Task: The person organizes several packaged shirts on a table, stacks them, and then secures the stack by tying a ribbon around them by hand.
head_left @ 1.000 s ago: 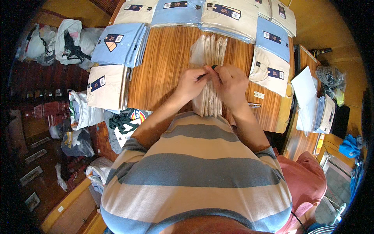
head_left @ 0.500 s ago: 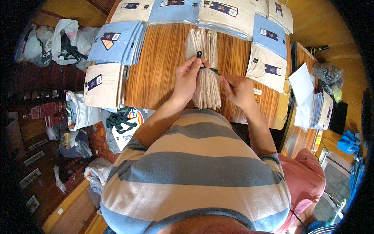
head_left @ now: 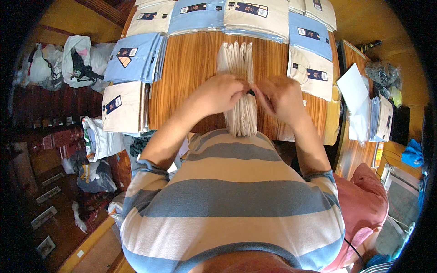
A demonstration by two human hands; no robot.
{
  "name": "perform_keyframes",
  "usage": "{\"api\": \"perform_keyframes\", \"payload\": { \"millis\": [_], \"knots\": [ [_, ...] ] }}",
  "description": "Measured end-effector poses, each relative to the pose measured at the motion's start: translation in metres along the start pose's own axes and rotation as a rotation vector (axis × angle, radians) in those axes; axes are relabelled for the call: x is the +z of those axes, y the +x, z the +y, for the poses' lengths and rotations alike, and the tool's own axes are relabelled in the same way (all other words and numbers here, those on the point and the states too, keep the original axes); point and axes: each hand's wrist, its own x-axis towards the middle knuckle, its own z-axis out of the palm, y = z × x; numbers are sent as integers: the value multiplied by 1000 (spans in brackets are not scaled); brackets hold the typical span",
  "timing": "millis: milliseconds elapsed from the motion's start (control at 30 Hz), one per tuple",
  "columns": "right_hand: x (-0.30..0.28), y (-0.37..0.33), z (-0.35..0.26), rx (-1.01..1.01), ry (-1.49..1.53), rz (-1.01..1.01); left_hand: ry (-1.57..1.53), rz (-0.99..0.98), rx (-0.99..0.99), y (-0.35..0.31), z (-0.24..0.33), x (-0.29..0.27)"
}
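A bundle of folded beige garments [head_left: 241, 119] in clear plastic lies edge-up on the wooden table, its near end close to my striped shirt. Over the bundle's middle, my left hand [head_left: 222, 94] and my right hand [head_left: 281, 98] come together with fingers pinched. A short bit of black cord [head_left: 251, 92] shows between the fingertips; the rest of it is hidden by my hands. Both hands are closed on the cord, the left one covering the bundle's left side.
Stacks of packed blue garments [head_left: 133, 57] and beige garments [head_left: 122, 107] with dark tags edge the wooden table [head_left: 182, 61]. More stacks stand along its far side and right. Filled plastic bags [head_left: 78, 61] lie at far left. A person in a red top [head_left: 359, 204] is at lower right.
My left hand has turned across the bundle and met the right hand at its middle. The black loop that stood up above my left fingers no longer shows.
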Motion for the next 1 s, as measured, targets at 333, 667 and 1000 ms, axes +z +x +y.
{"api": "perform_keyframes", "payload": {
  "millis": [333, 667, 1000],
  "knots": [
    [11, 2, 6, 127, 96, -5, -239, -156, 6, 3, -12, -25],
    [88, -53, 9, 571, 1039, 169, 142, 213, 307, -1, 9, -7],
    [58, -55, -7, 667, 566, -48, -20, 437, 166, -18, -10, 12]
  ]
}}
